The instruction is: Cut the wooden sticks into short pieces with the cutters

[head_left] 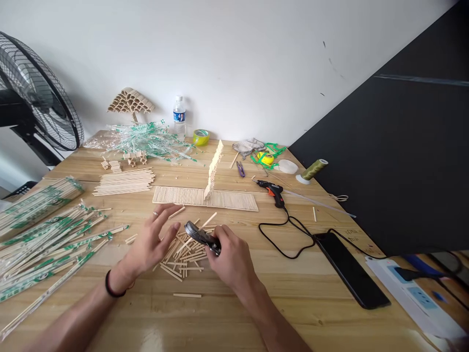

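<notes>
My right hand (pixel 230 252) is closed around a dark, plier-like hand tool (pixel 200 234) with a rounded metal head. A thin wooden stick (pixel 208 221) crosses close to the tool's head; whether it touches the jaws I cannot tell. Beneath lies a loose pile of short cut sticks (pixel 180 270). My left hand (pixel 152 242), with a ring and a dark wristband, hovers at the pile's left side, fingers apart and holding nothing visible. Another short piece (pixel 178 212) lies just beyond its fingertips. One single stick (pixel 187 295) lies in front of the pile.
Behind the pile is a slatted stick panel (pixel 176 196) with an upright stick piece (pixel 214 168). Bagged chopsticks (pixel 47 239) and a fan (pixel 40 98) are left. A glue gun (pixel 271 190), its cord and a phone (pixel 351 270) occupy the right. A bottle (pixel 179 117) stands behind.
</notes>
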